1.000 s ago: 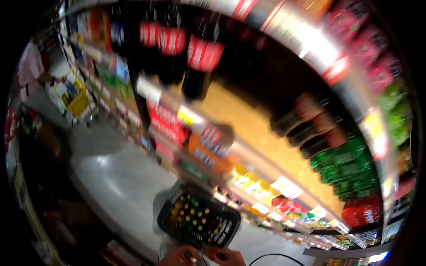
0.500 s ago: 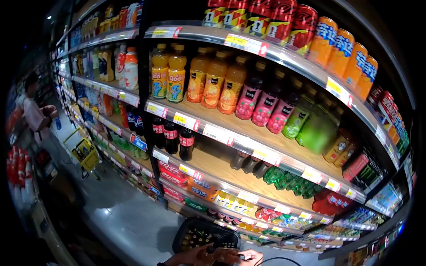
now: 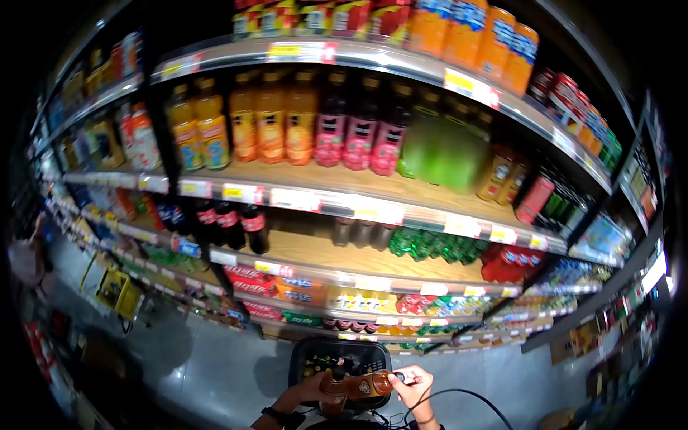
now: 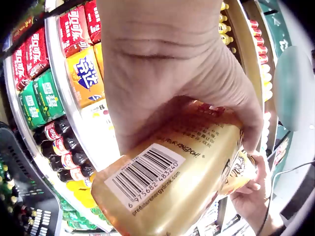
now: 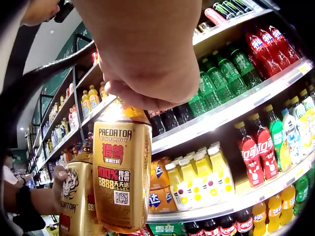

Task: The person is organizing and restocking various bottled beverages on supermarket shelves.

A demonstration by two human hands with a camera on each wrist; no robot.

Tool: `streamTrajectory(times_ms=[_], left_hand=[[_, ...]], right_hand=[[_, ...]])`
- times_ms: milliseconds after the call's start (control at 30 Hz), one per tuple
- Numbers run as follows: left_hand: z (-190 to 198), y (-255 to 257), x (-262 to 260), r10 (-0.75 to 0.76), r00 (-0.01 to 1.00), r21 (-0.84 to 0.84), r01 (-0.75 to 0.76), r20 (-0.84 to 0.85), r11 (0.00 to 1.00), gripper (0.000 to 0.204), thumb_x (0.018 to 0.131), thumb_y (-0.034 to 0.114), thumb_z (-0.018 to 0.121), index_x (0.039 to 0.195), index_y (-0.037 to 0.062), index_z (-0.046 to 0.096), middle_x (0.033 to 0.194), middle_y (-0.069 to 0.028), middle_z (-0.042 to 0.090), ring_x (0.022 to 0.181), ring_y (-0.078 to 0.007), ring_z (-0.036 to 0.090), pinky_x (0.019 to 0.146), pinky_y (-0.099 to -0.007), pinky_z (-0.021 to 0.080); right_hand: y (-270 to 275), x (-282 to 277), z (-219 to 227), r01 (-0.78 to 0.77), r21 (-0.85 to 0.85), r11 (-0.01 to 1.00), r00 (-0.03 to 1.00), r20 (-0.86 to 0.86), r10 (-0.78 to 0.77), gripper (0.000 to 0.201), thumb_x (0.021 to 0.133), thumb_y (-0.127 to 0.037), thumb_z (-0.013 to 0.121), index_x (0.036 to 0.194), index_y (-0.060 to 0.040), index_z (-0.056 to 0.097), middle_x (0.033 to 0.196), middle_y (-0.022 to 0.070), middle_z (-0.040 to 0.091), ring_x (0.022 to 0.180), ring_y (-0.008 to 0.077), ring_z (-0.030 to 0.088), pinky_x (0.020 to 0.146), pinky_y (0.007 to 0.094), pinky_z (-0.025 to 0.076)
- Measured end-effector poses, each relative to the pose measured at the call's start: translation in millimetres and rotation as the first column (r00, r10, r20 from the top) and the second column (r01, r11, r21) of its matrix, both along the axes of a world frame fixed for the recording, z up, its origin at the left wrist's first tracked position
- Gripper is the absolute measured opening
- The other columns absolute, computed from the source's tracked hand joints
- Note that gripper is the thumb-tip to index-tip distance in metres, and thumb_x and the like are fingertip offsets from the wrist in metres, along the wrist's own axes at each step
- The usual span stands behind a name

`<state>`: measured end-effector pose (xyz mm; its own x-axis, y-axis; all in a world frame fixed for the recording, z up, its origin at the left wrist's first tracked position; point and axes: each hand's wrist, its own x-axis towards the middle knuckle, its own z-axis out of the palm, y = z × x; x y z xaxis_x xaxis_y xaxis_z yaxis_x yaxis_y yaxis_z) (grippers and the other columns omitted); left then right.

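Two gold Predator energy drink bottles are held close together in front of the body. My left hand (image 3: 312, 388) grips one bottle (image 4: 167, 182) round its side; its barcode faces the left wrist camera. By its top end, my right hand (image 3: 416, 387) holds the other bottle (image 5: 122, 172), which lies sideways in the head view, its base end toward the left hand's bottle. The two bottles overlap in the right wrist view. Below and just beyond the hands, a black basket (image 3: 294, 369) on the floor contains several bottles.
Shelves of drinks (image 3: 344, 204) run across the front, with orange juice bottles (image 3: 271, 122), cola bottles (image 3: 254, 229) and green bottles (image 3: 437, 244). A yellow cart (image 3: 118, 294) and a person (image 3: 29, 258) are in the aisle at left. A black cable (image 3: 473, 395) loops beside the right hand.
The head view has turned and the shelves have shifted left within it. The hands have come higher into view, and the two gold bottles now show plainly between them.
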<state>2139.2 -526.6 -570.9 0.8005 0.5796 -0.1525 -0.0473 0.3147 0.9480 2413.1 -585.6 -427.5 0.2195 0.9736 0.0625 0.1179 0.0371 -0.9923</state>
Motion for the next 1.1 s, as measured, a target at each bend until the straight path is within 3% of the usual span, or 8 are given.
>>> streamTrajectory(times_ms=[133,267,400,467,533,600,733,1100], left_hand=[[4.7,11.4,1.0,0.08,0.997,-0.062,-0.079,0.022,0.995,0.072,0.074,0.018,0.092,0.135,0.0055,0.056,0.124,-0.0037,0.066,0.117,-0.0162,0.06,0.102,-0.0351,0.045],[27.7,25.0,14.3,0.157,0.985,-0.138,-0.146,0.07,0.98,0.071,0.074,0.01,0.089,0.136,0.0051,0.055,0.124,-0.0026,0.066,0.118,-0.0149,0.06,0.103,-0.0355,0.047],[36.0,38.2,37.8,0.254,0.96,-0.156,-0.235,0.116,0.96,0.068,0.075,0.006,0.085,0.136,0.0052,0.056,0.124,-0.0031,0.066,0.117,-0.0156,0.06,0.101,-0.036,0.049],[31.9,51.5,51.6,0.155,0.982,0.022,-0.159,0.112,0.987,0.066,0.075,0.007,0.084,0.134,0.0052,0.056,0.123,-0.0038,0.066,0.116,-0.0163,0.061,0.101,-0.0363,0.049],[70.3,50.1,66.7,0.189,0.977,-0.017,-0.188,0.102,0.982,0.065,0.074,0.006,0.083,0.133,0.0054,0.057,0.122,-0.0037,0.066,0.115,-0.0163,0.061,0.101,-0.0362,0.049],[94.7,54.1,83.2,0.226,0.968,-0.034,-0.224,0.111,0.974,0.063,0.074,0.005,0.083,0.132,0.0055,0.057,0.121,-0.0037,0.066,0.115,-0.0164,0.062,0.101,-0.0362,0.049],[125.7,72.0,109.6,0.277,0.926,-0.115,-0.256,0.255,0.96,0.065,0.073,0.001,0.08,0.132,0.0061,0.055,0.122,-0.0036,0.065,0.116,-0.0164,0.061,0.102,-0.0357,0.049],[180.4,98.1,176.7,0.25,0.951,0.263,-0.293,0.184,0.919,0.057,0.07,-0.003,0.084,0.123,0.0025,0.06,0.116,-0.0052,0.068,0.11,-0.0162,0.063,0.099,-0.0354,0.051]], right_hand=[[-0.5,5.1,-2.3,0.028,0.035,0.999,0.999,-0.035,-0.026,0.015,0.087,-0.005,0.081,0.097,0.0012,0.072,0.079,-0.0027,0.068,0.068,0.0006,0.055,0.058,0.0187,0.045],[4.6,34.0,9.2,-0.052,0.229,0.972,0.936,0.351,-0.033,0.021,0.088,-0.012,0.077,0.106,-0.0026,0.075,0.086,0.003,0.065,0.071,0.0098,0.057,0.063,0.0239,0.046],[19.8,43.8,2.6,0.013,0.383,0.924,0.967,0.229,-0.109,0.03,0.099,-0.023,0.064,0.116,0.0017,0.065,0.103,0.0118,0.068,0.097,0.0212,0.064,0.09,0.0329,0.05],[26.5,42.2,9.7,0.11,0.339,0.934,0.978,0.129,-0.162,0.039,0.099,-0.022,0.065,0.129,0.0014,0.055,0.111,0.0125,0.07,0.106,0.0242,0.067,0.097,0.0359,0.05],[34.8,52.5,23.3,0.104,0.287,0.952,0.985,0.106,-0.139,0.051,0.097,-0.02,0.067,0.138,0.0006,0.044,0.111,0.012,0.07,0.111,0.0238,0.065,0.1,0.038,0.049],[46.7,67.1,51.1,0.062,0.323,0.944,0.971,0.2,-0.133,0.091,0.074,-0.02,0.09,0.144,-0.003,0.034,0.119,0.0135,0.061,0.111,0.025,0.062,0.105,0.0389,0.046],[66.2,112.3,51.8,-0.002,0.362,0.932,0.997,0.078,-0.028,0.098,0.07,-0.008,0.089,0.143,-0.0099,0.024,0.122,0.0123,0.054,0.114,0.0226,0.057,0.1,0.0387,0.049],[99.3,181.6,71.2,0.015,0.426,0.905,0.995,0.08,-0.054,0.09,0.07,-0.005,0.091,0.136,-0.0067,0.03,0.12,0.0139,0.058,0.108,0.0213,0.06,0.098,0.0365,0.05]])
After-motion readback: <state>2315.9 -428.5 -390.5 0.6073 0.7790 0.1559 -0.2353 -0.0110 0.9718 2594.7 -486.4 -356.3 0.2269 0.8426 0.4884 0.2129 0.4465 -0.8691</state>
